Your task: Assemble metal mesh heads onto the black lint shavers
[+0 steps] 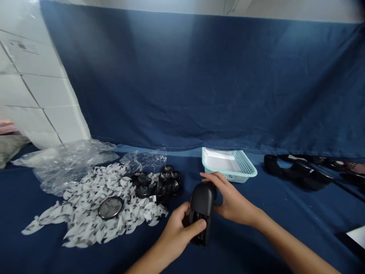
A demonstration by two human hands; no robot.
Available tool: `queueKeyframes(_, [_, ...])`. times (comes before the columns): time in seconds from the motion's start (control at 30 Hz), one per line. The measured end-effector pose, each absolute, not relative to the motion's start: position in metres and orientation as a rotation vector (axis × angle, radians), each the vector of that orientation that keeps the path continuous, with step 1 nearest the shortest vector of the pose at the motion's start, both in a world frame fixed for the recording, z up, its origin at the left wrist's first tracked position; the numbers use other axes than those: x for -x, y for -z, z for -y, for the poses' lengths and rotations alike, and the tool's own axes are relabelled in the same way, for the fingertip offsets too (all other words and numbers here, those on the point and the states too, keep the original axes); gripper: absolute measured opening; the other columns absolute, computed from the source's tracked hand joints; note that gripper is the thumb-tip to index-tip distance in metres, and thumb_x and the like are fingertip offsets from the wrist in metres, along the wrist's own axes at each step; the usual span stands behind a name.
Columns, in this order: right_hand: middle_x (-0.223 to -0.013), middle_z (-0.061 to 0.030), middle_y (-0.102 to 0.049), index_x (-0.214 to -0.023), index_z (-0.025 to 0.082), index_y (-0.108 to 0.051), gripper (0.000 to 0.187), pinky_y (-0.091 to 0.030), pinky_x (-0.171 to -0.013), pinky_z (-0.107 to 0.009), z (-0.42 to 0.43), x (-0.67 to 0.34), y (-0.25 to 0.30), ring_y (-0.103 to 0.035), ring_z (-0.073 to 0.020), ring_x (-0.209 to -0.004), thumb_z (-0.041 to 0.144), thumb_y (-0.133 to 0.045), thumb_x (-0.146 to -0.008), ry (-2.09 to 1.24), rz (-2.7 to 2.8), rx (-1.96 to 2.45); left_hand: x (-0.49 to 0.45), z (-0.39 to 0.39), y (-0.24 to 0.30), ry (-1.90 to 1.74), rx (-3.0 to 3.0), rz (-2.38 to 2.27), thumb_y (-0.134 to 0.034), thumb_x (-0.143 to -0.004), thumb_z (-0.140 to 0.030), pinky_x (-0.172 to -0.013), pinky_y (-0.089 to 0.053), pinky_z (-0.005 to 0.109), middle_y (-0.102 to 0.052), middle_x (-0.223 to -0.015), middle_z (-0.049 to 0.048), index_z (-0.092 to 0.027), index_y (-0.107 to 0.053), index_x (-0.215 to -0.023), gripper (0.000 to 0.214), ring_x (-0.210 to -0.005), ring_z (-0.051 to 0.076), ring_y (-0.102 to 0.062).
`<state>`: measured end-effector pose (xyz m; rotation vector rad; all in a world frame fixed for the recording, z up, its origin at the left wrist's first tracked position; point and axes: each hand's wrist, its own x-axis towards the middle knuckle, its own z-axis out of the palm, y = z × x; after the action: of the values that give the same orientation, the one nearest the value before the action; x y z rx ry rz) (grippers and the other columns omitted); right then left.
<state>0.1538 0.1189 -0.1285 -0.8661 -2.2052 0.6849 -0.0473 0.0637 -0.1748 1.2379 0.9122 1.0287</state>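
A black plastic handheld device (201, 198) is held upright in front of me, rounded at the top and with an open slot, like a battery compartment, low on its face. My left hand (182, 226) grips its lower part, thumb lying across the slot. At the upper right, my right hand (229, 198) curls round the round head of the device, which its fingers partly hide. To the left lies a pile of small white curved pieces (94, 205), with a black-rimmed mesh disc (111, 207) on top. Several black round caps (168, 180) are heaped beside the pile.
A light blue plastic basket (242, 178) with white material inside stands behind my hands. Clear plastic bags (71, 160) lie at the back left. Black handheld parts (299, 173) are at the right, near a white-topped object (356, 236). A dark blue curtain (199, 83) hangs behind.
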Motion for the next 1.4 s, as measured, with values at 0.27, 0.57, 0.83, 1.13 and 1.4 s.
queueKeyframes(0.27, [-0.121, -0.0094, -0.049, -0.127, 0.025, -0.054, 0.07, -0.043, -0.1, -0.044, -0.13, -0.147, 0.171, -0.052, -0.0267, -0.114, -0.002, -0.064, -0.064, -0.692, 2.138, 0.808, 0.045, -0.07, 0.185, -0.839, -1.34, -1.011, -0.058, -0.085, -0.048, -0.041, -0.034, 0.019, -0.051, -0.06, -0.0042, -0.015, -0.057, -0.085, 0.033, -0.045, 0.008, -0.047])
queueKeyframes(0.57, [-0.13, -0.0101, -0.053, -0.131, 0.024, -0.049, 0.066, -0.045, -0.1, -0.043, -0.131, -0.142, 0.194, -0.056, -0.026, -0.116, 0.012, -0.067, -0.069, -0.954, 1.775, 0.866, 0.044, -0.077, 0.192, -0.905, -1.186, -1.045, -0.05, -0.085, -0.054, -0.038, -0.041, 0.02, -0.055, -0.053, -0.0026, -0.017, -0.053, -0.086, 0.037, -0.044, 0.012, -0.056])
queueKeyframes(0.83, [-0.087, -0.0071, -0.067, -0.109, 0.016, -0.06, 0.03, -0.055, -0.076, -0.038, -0.129, -0.136, 0.203, -0.067, -0.0195, -0.076, 0.04, -0.055, -0.092, -1.317, 1.343, 0.999, 0.043, -0.079, 0.207, -0.991, -1.22, -1.139, -0.045, -0.09, -0.057, -0.035, -0.039, 0.018, -0.053, -0.053, -0.0051, -0.013, -0.05, -0.115, 0.05, -0.041, 0.011, -0.051])
queueKeyframes(1.13, [-0.069, 0.0006, -0.064, -0.097, 0.02, -0.069, 0.029, -0.052, -0.065, -0.03, -0.125, -0.141, 0.199, -0.062, -0.0158, -0.063, 0.041, -0.074, -0.079, -1.51, 1.326, 0.863, 0.044, -0.08, 0.204, -0.881, -1.267, -1.253, -0.039, -0.094, -0.053, -0.033, -0.03, 0.017, -0.048, -0.043, -0.0078, -0.01, -0.049, -0.126, 0.055, -0.032, 0.009, -0.041])
queueKeyframes(1.4, [-0.073, 0.0015, -0.062, -0.098, 0.021, -0.068, 0.026, -0.049, -0.063, -0.029, -0.123, -0.142, 0.197, -0.057, -0.0149, -0.064, 0.034, -0.076, -0.076, -1.464, 1.386, 0.866, 0.044, -0.081, 0.208, -0.913, -1.215, -1.214, -0.044, -0.091, -0.055, -0.034, -0.034, 0.018, -0.047, -0.044, -0.0072, -0.009, -0.048, -0.13, 0.06, -0.035, 0.011, -0.046])
